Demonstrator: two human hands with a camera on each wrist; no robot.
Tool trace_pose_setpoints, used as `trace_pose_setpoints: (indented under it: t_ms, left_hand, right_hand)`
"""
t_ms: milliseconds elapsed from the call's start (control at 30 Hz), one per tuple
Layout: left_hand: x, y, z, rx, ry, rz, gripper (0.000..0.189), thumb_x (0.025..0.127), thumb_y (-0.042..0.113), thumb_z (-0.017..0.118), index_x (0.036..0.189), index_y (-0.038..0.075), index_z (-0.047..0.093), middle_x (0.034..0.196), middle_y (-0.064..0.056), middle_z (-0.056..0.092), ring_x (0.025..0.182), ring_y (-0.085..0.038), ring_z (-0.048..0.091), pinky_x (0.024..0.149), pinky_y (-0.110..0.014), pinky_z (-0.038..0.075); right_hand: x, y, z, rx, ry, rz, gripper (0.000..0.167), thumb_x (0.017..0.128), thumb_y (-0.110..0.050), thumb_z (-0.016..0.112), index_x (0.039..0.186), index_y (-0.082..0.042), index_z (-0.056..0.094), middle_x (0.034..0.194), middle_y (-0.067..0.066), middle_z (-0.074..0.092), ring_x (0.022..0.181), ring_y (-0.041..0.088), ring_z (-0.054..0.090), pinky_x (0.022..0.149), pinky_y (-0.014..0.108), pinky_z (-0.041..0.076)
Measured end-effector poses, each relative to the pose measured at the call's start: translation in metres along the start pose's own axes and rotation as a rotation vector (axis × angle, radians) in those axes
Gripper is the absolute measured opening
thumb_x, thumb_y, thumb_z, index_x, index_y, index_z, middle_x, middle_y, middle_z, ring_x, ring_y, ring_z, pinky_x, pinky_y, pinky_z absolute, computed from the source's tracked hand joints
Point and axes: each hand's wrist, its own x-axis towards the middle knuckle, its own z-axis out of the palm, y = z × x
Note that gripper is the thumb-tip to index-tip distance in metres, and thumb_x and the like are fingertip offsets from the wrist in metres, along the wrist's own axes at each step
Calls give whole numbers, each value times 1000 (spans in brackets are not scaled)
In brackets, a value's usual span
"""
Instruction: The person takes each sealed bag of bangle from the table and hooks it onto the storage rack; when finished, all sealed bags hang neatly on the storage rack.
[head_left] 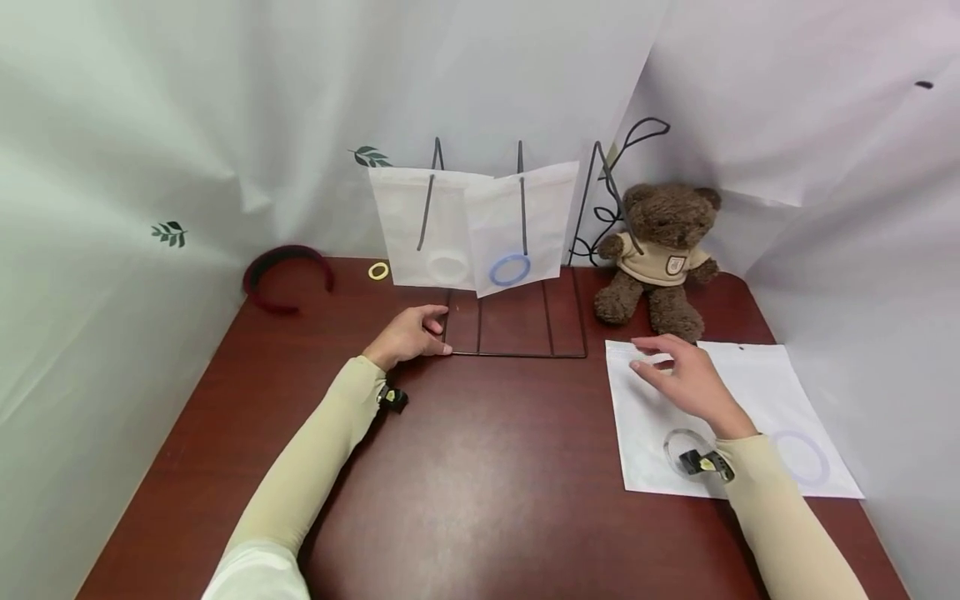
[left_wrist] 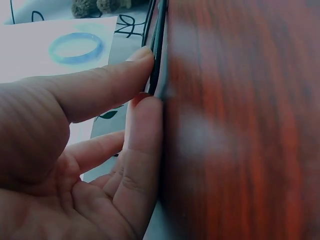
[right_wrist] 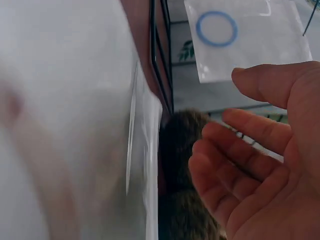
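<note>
At the front left corner of a black wire display rack (head_left: pixel 531 356), my left hand (head_left: pixel 408 337) pinches the base wire between thumb and finger, close to the tabletop. Two white pouches hang side by side from the rack's prongs: the left pouch (head_left: pixel 405 208) shows a white ring, the right pouch (head_left: pixel 551 217) a blue ring (right_wrist: pixel 199 34). Over two flat white pouches on the table, the near one (head_left: pixel 637 417) and the far-right one (head_left: pixel 757 375), hovers my right hand (head_left: pixel 688 381), fingers loosely bent and holding nothing. Those pouches show a greyish ring and a lilac ring (head_left: pixel 825 467).
A brown teddy bear (head_left: pixel 667 221) in a beige top sits right of the rack, behind the flat pouches. Left of the rack lie a small yellow ring (head_left: pixel 372 271) and a dark red headband (head_left: pixel 252 271). White curtains (head_left: pixel 510 75) enclose the table (head_left: pixel 465 492).
</note>
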Motion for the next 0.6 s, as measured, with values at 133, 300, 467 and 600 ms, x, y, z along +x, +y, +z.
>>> trace_pose_setpoints:
  t_ms: [133,300,467,600]
  left_hand:
    - [-1,0,-2,30,-14,-17,88,82,9,91,158,9,48,115,-15,61,89,-20,64,72,-26,51]
    - [-1,2,-5,55,-25,-29,89,82,9,91,160,10,46,115,-14,60,93,-22,61,72,-27,51]
    - [0,5,-4,62,-43,-13,90,83,10,90,160,9,44,114,-14,59,94,-23,58,72,-27,50]
    - [0,5,-2,68,-49,-12,91,82,9,91,161,9,44,113,-13,59,91,-23,59,72,-27,50]
  right_hand:
    - [-13,11,-9,-60,-14,27,50,102,-34,72,142,-5,65,140,21,64,118,48,68,99,61,54]
    - [-20,25,-10,-136,-55,29,58,100,-32,74,144,4,59,150,29,55,115,51,68,101,65,50]
    - [-22,31,-10,-192,-135,52,68,100,-32,75,147,12,53,158,38,40,134,57,53,111,69,40]
    - [-22,33,-11,-197,-175,68,73,97,-31,78,149,12,51,155,41,41,128,52,60,106,68,45]
